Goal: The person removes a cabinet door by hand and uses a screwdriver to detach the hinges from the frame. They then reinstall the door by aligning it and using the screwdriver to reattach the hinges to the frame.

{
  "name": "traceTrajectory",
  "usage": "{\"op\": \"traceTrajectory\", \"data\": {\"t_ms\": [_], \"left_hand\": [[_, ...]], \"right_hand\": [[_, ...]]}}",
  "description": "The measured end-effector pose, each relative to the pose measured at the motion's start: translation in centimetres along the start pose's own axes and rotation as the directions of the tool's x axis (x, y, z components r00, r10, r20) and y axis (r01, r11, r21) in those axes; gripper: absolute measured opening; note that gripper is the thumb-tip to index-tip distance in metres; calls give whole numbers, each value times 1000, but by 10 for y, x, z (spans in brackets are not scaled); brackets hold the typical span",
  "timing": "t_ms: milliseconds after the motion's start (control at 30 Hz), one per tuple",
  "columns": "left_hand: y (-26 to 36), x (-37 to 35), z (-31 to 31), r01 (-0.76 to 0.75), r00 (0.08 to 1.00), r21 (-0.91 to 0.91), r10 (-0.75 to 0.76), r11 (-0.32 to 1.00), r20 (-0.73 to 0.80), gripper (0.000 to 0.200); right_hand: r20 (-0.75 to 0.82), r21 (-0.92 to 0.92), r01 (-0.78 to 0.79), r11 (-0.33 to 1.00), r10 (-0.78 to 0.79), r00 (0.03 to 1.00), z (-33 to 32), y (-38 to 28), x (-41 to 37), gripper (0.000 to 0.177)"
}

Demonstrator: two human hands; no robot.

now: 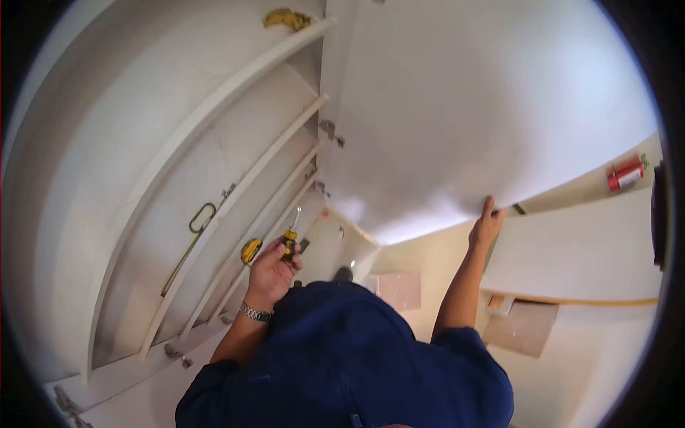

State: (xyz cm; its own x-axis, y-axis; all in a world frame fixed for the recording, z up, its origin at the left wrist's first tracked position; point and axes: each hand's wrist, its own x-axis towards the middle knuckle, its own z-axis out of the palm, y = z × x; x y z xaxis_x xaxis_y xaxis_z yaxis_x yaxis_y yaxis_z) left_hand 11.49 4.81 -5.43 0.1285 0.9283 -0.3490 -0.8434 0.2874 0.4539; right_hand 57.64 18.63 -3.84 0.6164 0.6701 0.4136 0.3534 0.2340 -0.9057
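My left hand (273, 273), with a metal-band watch on its wrist, is closed around the yellow-and-black handle of a screwdriver (289, 245). The metal shaft points up and away from me, in front of the open shelves. On the right, my right hand (487, 227) grips the lower edge of a large white cabinet door (457, 107), its fingertips on the door face. A yellow-and-black tape measure (250, 250) rests on a shelf beside my left hand. Metal hinges (331, 133) show along the door's inner side.
White shelves (207, 118) curve across the left. One holds a long tool with a green looped handle (203, 217); another, higher up, a yellow-brown item (287, 18) I cannot identify. A red fire extinguisher (626, 175) is at far right. Flat pieces (399, 289) lie on the floor.
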Motion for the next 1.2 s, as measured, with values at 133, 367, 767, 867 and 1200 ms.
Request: {"op": "traceTrajectory", "data": {"t_ms": [133, 367, 767, 867, 1200], "left_hand": [[3, 29, 39, 4, 988, 41, -10, 999, 153, 30], [88, 62, 178, -632, 596, 771, 586, -80, 549, 27], [209, 182, 291, -447, 307, 666, 596, -597, 741, 24], [212, 193, 299, -452, 279, 640, 583, -621, 763, 23], [223, 214, 308, -417, 265, 601, 541, -682, 798, 17]], "right_hand": [[46, 17, -5, 1000, 4, 999, -1, 8, 11, 40], [110, 128, -65, 990, 51, 993, -1, 12, 21, 43], [62, 70, -53, 996, 49, 997, 11, 21, 40, 53], [17, 2, -17, 1000, 17, 1000, 16, 16, 43, 51], [31, -6, -37, 999, 37, 999, 16, 33, 57, 47]]}}
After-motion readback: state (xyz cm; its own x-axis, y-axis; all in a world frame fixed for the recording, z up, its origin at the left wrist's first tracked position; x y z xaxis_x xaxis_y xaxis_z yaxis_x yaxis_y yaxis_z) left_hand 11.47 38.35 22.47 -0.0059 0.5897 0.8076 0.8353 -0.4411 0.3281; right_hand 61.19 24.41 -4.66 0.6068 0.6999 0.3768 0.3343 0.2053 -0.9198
